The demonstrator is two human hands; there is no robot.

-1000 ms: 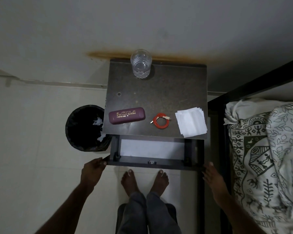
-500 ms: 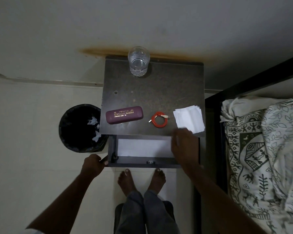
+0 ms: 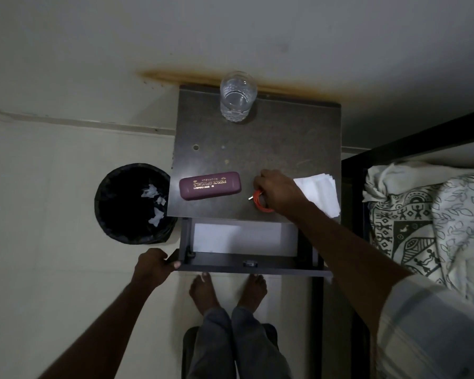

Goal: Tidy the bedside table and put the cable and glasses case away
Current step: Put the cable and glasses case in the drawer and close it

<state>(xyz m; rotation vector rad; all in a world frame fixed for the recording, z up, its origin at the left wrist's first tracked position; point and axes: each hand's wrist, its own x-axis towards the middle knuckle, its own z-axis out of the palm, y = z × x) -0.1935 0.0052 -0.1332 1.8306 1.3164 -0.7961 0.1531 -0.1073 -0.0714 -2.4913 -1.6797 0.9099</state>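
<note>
The dark bedside table stands against the wall, its drawer pulled out below the front edge. A maroon glasses case lies on the table's front left. Beside it to the right lies a coiled red cable. My right hand covers most of the coil, its fingers curled down around it. My left hand grips the drawer front's left corner.
A glass of water stands at the table's back edge. White tissues lie at the front right, partly under my right wrist. A black bin with paper scraps sits left of the table. A bed with patterned bedding is at right.
My right hand has risen from the drawer's right corner over the table front and come down on the red cable. My left hand stays on the drawer corner.
</note>
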